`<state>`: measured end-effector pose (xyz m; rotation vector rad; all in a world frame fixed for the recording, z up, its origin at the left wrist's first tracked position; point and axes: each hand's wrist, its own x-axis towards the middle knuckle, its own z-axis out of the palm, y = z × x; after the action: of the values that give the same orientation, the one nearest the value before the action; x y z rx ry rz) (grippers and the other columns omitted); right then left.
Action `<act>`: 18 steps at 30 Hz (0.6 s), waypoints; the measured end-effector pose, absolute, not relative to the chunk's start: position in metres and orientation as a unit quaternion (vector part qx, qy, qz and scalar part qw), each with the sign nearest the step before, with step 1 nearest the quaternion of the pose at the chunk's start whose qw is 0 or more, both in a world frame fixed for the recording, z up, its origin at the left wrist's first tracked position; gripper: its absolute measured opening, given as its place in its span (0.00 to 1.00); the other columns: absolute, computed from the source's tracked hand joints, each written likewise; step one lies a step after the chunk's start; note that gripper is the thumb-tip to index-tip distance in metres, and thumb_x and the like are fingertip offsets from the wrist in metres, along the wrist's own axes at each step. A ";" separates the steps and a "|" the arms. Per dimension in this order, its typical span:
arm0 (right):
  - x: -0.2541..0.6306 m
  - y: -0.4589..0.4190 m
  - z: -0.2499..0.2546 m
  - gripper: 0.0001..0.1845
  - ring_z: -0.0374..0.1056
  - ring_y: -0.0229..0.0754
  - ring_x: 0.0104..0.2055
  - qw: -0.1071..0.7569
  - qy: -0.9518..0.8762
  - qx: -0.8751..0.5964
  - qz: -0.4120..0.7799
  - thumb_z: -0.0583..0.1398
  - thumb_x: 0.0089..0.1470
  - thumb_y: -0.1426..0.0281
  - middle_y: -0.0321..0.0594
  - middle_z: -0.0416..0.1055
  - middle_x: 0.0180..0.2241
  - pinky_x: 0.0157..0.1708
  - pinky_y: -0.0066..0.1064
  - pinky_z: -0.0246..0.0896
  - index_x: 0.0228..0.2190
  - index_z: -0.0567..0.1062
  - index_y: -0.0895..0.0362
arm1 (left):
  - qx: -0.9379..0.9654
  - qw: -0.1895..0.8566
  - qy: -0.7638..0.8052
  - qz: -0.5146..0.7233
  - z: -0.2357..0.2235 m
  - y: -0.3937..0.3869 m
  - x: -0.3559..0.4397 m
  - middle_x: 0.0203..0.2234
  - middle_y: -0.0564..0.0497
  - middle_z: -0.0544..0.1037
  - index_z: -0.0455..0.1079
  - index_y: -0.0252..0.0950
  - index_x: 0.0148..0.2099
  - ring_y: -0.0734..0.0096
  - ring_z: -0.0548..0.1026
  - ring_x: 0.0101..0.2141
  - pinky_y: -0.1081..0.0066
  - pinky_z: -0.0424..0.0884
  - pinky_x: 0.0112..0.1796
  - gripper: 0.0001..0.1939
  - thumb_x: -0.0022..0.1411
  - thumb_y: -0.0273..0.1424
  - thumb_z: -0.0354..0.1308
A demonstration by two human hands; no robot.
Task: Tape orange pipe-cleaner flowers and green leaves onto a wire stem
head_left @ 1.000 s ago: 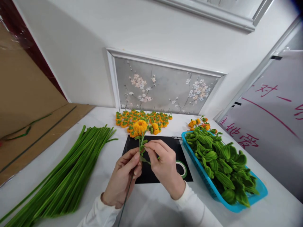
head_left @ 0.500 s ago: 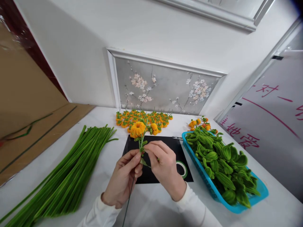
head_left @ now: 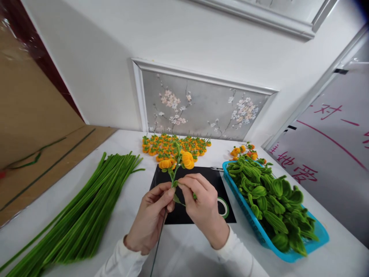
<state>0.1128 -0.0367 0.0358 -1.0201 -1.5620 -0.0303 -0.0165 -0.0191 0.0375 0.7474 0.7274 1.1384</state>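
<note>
Wire (head_left: 157,246), dark and thin, slants down below your left hand (head_left: 151,215), whose thumb and fingers pinch the lower stem of the sprig (head_left: 174,180). Your right hand (head_left: 201,206) has its thumb and forefinger pinched on a small green leaf (head_left: 175,184) just beside your left fingertips. The sprig stands nearly upright above the black mat (head_left: 159,179): pale green stem, fuzzy curled greenery, and two ribbed orange heads like little pumpkins, a plump right head (head_left: 188,160) and a left head (head_left: 165,164) seen more side-on. Half a second ago the rounder face showed on the left; now it shows on the right, so the sprig is turned, while your hands keep almost the same place. Beside your right wrist is a tape roll (head_left: 227,207); a blue basket (head_left: 253,226) of leaves stands further right, and rows of orange pumpkins (head_left: 161,144) lie beyond the mat.
</note>
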 end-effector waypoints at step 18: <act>0.110 -0.039 0.034 0.11 0.69 0.38 0.37 0.606 -0.650 -0.448 0.098 0.56 0.56 0.77 0.41 0.72 0.36 0.38 0.30 0.66 0.41 0.73 0.55 | 0.383 0.671 0.355 0.526 0.038 -0.020 -0.016 0.16 0.58 0.67 0.74 0.34 0.27 0.81 0.62 0.18 0.79 0.59 0.21 0.08 0.46 0.32 0.68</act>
<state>0.1103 -0.0394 0.0342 -1.0367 -1.5038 0.2270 -0.0159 -0.0204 0.0383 0.8633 0.8007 1.1862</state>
